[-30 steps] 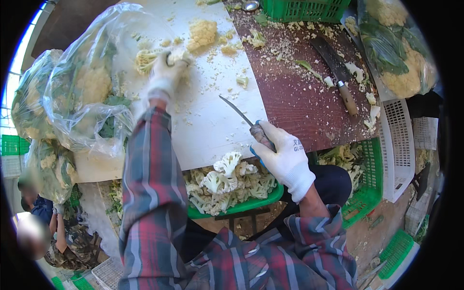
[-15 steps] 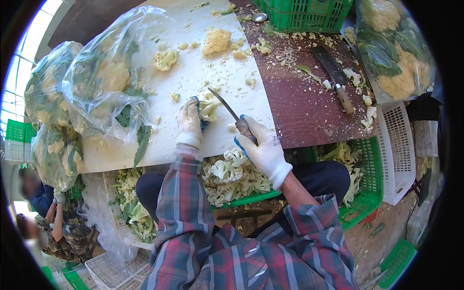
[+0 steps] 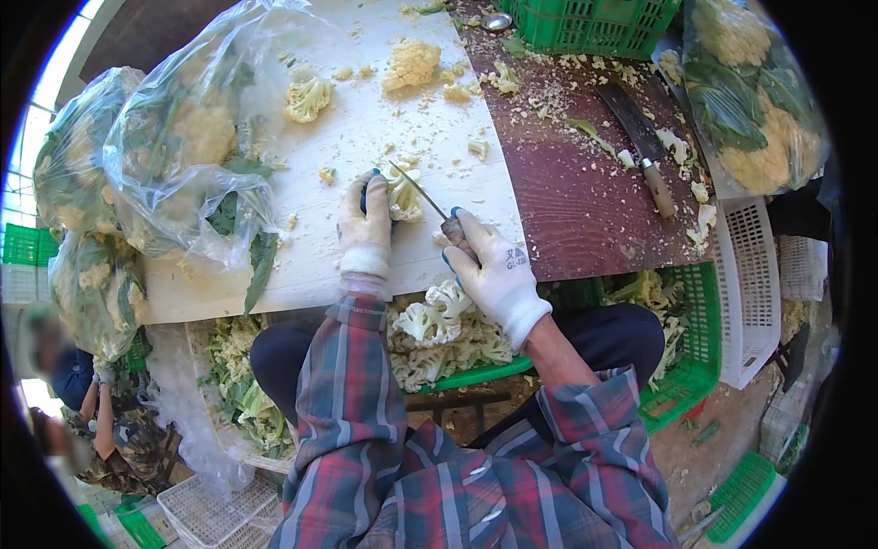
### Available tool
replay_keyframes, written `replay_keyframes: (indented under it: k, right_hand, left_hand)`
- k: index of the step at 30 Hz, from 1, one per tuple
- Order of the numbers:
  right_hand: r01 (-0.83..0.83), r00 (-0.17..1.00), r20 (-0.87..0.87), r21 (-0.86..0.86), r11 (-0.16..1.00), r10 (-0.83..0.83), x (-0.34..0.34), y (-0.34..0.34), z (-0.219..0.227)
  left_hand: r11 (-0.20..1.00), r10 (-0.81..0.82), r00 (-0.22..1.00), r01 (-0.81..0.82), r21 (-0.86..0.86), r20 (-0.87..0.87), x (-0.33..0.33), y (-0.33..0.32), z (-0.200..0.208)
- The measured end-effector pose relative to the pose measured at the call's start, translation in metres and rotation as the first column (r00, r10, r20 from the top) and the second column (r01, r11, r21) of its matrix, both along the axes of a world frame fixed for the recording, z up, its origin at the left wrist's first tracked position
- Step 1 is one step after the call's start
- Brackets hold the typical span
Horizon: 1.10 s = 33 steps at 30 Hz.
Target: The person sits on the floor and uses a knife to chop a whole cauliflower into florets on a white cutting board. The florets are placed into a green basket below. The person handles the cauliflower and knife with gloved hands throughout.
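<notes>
My left hand (image 3: 368,218), in a white glove with blue fingertips, is closed on a pale cauliflower piece (image 3: 403,198) over the white board (image 3: 302,242). To its right my right hand (image 3: 495,274), gloved the same way, grips a small knife (image 3: 455,231) by its brown handle. The thin blade points up and left, its tip beside the cauliflower piece; whether they touch I cannot tell. Farther off on the board lie a cauliflower floret (image 3: 308,100) and a yellowish cauliflower chunk (image 3: 412,66), with crumbs scattered about.
Bagged cauliflowers (image 3: 197,137) crowd the board's left. A cleaver (image 3: 633,128) lies on the brown tabletop (image 3: 567,201) near a green crate (image 3: 585,27). Below the board's edge, cut florets (image 3: 439,329) fill a container between my knees. A green basket (image 3: 700,320) stands at right; another person (image 3: 101,412) sits at left.
The cauliflower piece has shifted slightly right and looks turned in my left hand. My right hand and the knife have moved a little left, still near it.
</notes>
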State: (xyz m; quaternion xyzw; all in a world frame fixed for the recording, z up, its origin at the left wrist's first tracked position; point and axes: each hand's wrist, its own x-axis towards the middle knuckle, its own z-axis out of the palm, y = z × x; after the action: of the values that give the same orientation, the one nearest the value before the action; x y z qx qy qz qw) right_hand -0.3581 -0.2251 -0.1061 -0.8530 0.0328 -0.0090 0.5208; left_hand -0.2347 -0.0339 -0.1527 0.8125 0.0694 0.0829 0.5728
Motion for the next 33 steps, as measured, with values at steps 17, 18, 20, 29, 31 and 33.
replay_keyframes:
  k: [17,18,20,29,31,33]
  right_hand:
    - [-0.058,0.998,0.013,-0.094,0.994,0.060,0.000,-0.013,0.014]
    - [-0.036,0.999,0.037,-0.044,0.998,0.038,0.000,-0.011,0.011]
    - [0.005,0.997,0.081,0.057,0.998,-0.010,-0.002,-0.009,0.007]
    - [0.008,0.999,-0.033,0.065,0.998,-0.006,-0.001,-0.012,0.019]
    - [0.027,1.000,-0.016,0.033,0.999,-0.026,-0.009,-0.010,0.023]
    - [0.048,0.999,0.002,0.010,0.999,-0.048,-0.016,-0.009,0.024]
  left_hand:
    - [0.986,0.056,0.998,-0.061,-0.152,-0.033,-0.001,-0.018,0.024]
    - [0.991,0.057,0.997,-0.063,-0.119,-0.052,0.000,-0.019,0.026]
    - [0.997,0.061,0.994,-0.066,-0.050,-0.090,0.001,-0.020,0.028]
    - [0.943,-0.318,0.942,0.303,-0.138,-0.108,0.007,0.008,0.025]
    - [0.954,-0.253,0.957,0.222,-0.203,-0.141,-0.001,0.000,0.026]
    - [0.947,-0.181,0.968,0.125,-0.295,-0.171,-0.009,-0.008,0.030]
